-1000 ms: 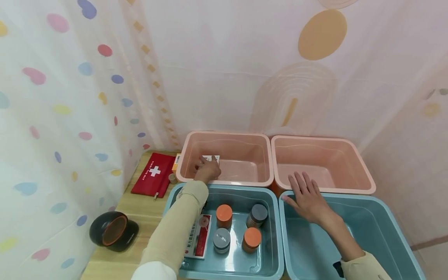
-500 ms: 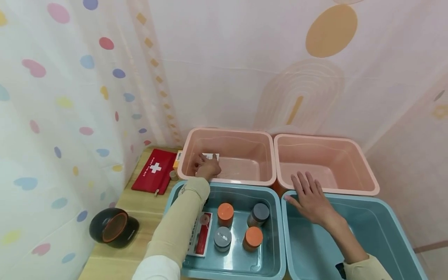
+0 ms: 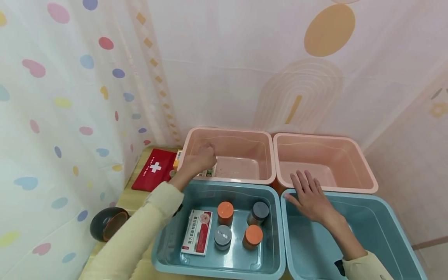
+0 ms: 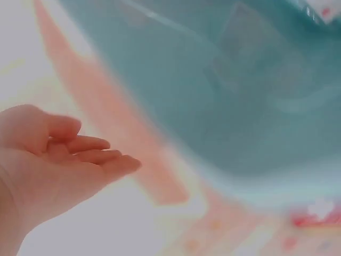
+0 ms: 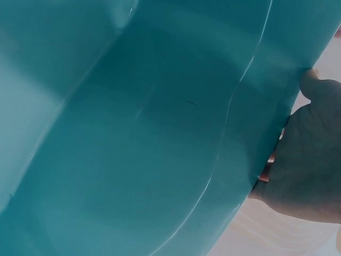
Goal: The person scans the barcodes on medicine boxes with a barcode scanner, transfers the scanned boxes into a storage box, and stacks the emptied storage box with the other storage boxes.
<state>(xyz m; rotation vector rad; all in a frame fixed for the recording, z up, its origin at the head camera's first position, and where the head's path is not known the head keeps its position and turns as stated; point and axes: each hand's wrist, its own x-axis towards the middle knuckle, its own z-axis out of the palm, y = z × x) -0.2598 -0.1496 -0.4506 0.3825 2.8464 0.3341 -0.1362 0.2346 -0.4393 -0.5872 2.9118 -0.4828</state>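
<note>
My left hand [image 3: 200, 159] is over the left pink bin [image 3: 241, 181], its fingers loosely bent and holding nothing, as the left wrist view shows. Partly hidden beneath it, a small printed box [image 3: 210, 172] lies on that bin's floor near the front left. My right hand [image 3: 311, 200] rests with straight fingers at the back left rim of the right blue bin [image 3: 364, 198]. In the left blue bin [image 3: 161, 254] lies a white and red medicine box [image 3: 197, 232]. Beside it stand jars with orange lids [image 3: 225, 212] and grey lids [image 3: 223, 236].
Left of the bins, a red first aid pouch [image 3: 154, 169] and a dark round bowl-like object [image 3: 108, 223] lie on the wooden table [image 3: 131, 202]. A yellow box [image 3: 177, 158] stands against the left pink bin. The right pink bin [image 3: 325, 147] sits behind the right blue one.
My left hand has lifted off the box in the left pink bin, and its forearm has swung left, uncovering the medicine box. The right hand stays where it was.
</note>
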